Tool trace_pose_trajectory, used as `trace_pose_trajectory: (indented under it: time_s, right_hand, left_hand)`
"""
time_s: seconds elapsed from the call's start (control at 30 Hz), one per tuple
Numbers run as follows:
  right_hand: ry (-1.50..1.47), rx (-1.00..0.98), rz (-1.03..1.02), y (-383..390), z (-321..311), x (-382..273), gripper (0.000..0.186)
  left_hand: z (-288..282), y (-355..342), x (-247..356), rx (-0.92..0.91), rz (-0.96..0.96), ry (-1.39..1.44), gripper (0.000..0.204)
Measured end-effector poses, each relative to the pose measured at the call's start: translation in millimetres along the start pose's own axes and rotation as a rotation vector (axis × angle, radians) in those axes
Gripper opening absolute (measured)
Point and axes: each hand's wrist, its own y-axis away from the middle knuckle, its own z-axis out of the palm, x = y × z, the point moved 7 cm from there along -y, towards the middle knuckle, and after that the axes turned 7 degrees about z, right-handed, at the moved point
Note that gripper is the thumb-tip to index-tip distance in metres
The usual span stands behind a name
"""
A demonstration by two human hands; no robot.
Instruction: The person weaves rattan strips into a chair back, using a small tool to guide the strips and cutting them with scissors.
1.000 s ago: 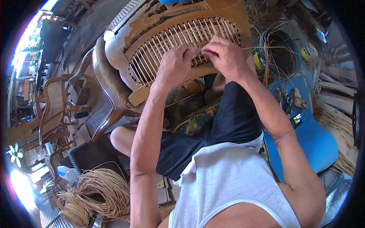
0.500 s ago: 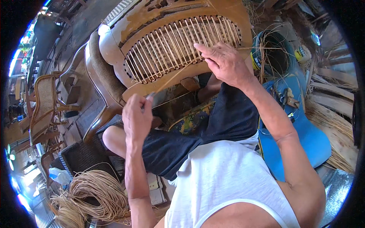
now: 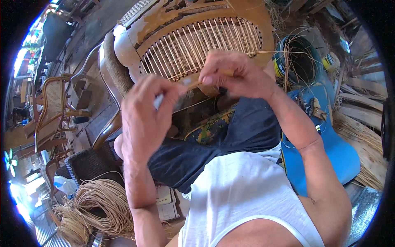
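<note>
A carved wooden chair back (image 3: 247, 35) lies across the top of my view, its oval opening strung with rows of pale cane (image 3: 187, 43). My left hand (image 3: 146, 113), blurred, is closed on a thin cane strand (image 3: 192, 85) at the lower left of the opening, with a small pale object among its fingers that I cannot make out. My right hand (image 3: 234, 76) pinches the same strand below the opening, its fingertips a short way right of the left hand's.
A curved chair frame (image 3: 108, 70) and caned chair (image 3: 53, 99) stand left, cane coils (image 3: 103, 203) lower left. On the right are a dark bucket (image 3: 298, 57) with loose strands, a blue board (image 3: 333, 160) bearing tools and wooden slats (image 3: 364, 115).
My left hand left the lacing, drew a strand down-left, and has since risen back toward my right hand, which has moved lower, off the upright canes.
</note>
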Motion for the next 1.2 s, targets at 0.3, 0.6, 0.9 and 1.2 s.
trace_pose_trajectory:
  time_s: [0.3, 0.6, 0.9, 1.2]
  right_hand:
    - [0.314, 0.555, 0.277, 37.6, -80.5, 69.1, 0.016]
    - [0.325, 0.569, 0.245, 43.3, -81.8, 78.2, 0.012]
    - [0.262, 0.545, 0.282, 43.5, -84.2, 82.8, 0.014]
    - [0.228, 0.526, 0.333, 43.7, -83.7, 83.0, 0.016]
  left_hand:
    - [87.8, -53.8, -47.3, -0.133, 0.036, -0.129, 0.021]
    - [112.8, -67.9, -44.1, -0.199, 0.081, -0.206, 0.017]
    - [103.6, -73.7, -34.3, -0.164, 0.167, -0.277, 0.014]
    - [116.5, -74.9, -37.2, -0.244, 0.173, -0.322, 0.013]
